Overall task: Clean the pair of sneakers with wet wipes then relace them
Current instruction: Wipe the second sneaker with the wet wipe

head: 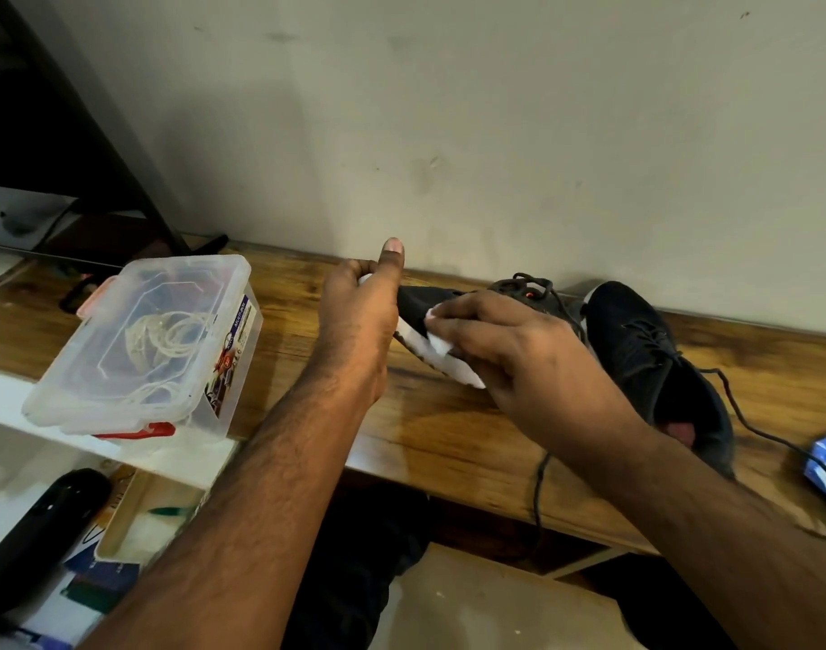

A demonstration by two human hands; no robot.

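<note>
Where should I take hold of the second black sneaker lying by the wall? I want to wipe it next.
Grip the second sneaker at its heel collar, coming from the near table edge on the right. The opening faces you there, the toe points at the wall, and a loose lace trails off that side, so lift clear of it.

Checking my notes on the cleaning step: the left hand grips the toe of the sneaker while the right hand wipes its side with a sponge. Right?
Not quite: in the head view the right hand presses a white wipe, not a sponge. The left hand does grip the sneaker toe.
</note>
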